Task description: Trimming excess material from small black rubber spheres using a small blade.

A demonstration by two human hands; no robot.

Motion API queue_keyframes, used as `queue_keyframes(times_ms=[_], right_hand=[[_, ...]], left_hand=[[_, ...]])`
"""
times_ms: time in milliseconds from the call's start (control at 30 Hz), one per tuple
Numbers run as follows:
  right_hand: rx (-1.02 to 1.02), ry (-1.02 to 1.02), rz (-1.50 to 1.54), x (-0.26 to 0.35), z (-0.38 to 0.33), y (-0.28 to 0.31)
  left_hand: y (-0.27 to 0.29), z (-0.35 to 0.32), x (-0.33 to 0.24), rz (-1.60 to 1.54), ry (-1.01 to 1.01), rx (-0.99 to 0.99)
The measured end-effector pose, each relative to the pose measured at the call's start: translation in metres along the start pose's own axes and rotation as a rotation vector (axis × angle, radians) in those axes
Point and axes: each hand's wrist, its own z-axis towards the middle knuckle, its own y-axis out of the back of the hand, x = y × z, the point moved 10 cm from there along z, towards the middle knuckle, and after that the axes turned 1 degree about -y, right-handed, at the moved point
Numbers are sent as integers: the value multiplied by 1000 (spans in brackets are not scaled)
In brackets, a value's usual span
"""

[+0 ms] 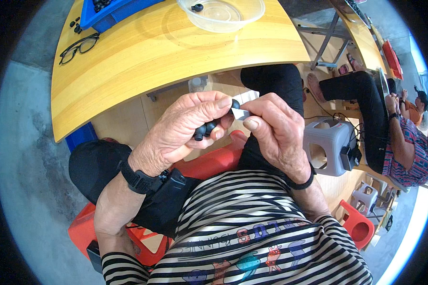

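Observation:
Above my lap, my left hand [178,126] is closed around several small black ball-shaped parts [205,129]; they look like rubber with short stubs. Its thumb and forefinger pinch one more black ball-shaped part [235,103]. My right hand [280,133] pinches a small flat metal blade [240,114], whose slanted end is against or very close to that pinched part; exact contact cannot be made out. The blade's back end is hidden in the right fingers. Both hands are in front of the near edge of the yellow wooden table [176,61].
On the table stand a clear plastic bowl [226,27] with a black part inside and a blue bin [121,13] of black parts. Glasses [80,48] and loose parts lie nearby. A grey stool [321,142] with cables stands right; another person [406,152] sits beyond it.

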Motion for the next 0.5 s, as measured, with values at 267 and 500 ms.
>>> queue_keyframes(times_ms=[267,500], right_hand=[[-19,-26,-8,-4,0,-1],[-5,-45,-126,-15,-2,-4]], left_hand=[[6,0,3,-10,3,-4],[10,3,7,-65,1,-30]])
